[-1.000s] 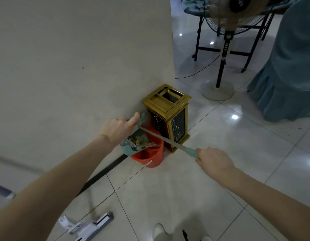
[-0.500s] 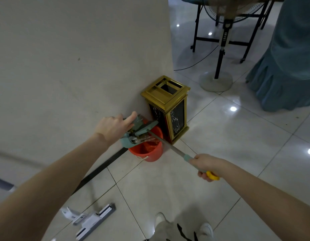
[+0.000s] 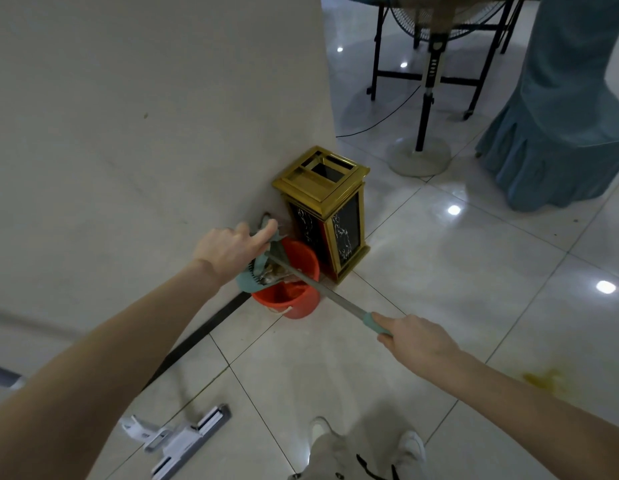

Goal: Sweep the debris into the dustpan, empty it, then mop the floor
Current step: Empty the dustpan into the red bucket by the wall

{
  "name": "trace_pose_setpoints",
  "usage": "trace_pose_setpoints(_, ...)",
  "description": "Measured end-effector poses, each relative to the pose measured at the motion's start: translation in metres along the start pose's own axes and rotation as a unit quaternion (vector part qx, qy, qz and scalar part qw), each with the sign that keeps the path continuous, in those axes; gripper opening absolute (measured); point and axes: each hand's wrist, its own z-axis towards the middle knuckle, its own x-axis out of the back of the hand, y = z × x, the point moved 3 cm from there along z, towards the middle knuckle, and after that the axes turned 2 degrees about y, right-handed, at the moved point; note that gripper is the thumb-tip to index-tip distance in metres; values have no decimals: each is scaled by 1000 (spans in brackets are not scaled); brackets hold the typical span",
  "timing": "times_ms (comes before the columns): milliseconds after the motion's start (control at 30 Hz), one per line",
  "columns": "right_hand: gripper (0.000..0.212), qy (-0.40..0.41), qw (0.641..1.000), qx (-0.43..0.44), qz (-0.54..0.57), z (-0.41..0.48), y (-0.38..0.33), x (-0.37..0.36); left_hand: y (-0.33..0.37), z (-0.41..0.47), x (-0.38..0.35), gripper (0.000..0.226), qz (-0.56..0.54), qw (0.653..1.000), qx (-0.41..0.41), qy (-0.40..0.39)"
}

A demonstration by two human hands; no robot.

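Note:
A teal dustpan (image 3: pixel 250 279) with debris (image 3: pixel 274 272) in it is tilted over a red bucket (image 3: pixel 294 299) beside the wall. My left hand (image 3: pixel 228 249) grips the dustpan's upper edge, index finger stretched along it. My right hand (image 3: pixel 413 339) is shut on the teal grip of a metal handle (image 3: pixel 322 292) that runs up to the dustpan. A white mop head (image 3: pixel 183 441) lies on the floor at the lower left.
A gold and black bin (image 3: pixel 330 209) stands against the wall corner behind the bucket. A standing fan's base (image 3: pixel 419 155) and a teal draped table (image 3: pixel 561 133) are at the right. A yellow stain (image 3: pixel 543 379) marks the tile. My shoes (image 3: pixel 410 445) show at the bottom.
My right hand slid back up the handle onto the teal grip, hiding the yellow end. The dustpan tipped a little more over the bucket. The view shifted slightly.

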Motion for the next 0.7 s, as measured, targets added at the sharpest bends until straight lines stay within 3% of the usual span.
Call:
trace_pose_setpoints(100,41,15,997,14,-68,1,3,1,-12,5,-1,65,42,999,-22,-12)
trace_pose_setpoints(233,38,28,993,6,-118,0,19,8,-19,13,13,54,52,997,-51,-29)
trace_pose_setpoints(433,37,38,991,-20,-124,-21,44,8,-10,15,32,45,54,996,-70,-31)
trace_pose_setpoints(700,37,66,995,-7,-71,-26,22,3,10,30,50,54,64,993,-94,-33)
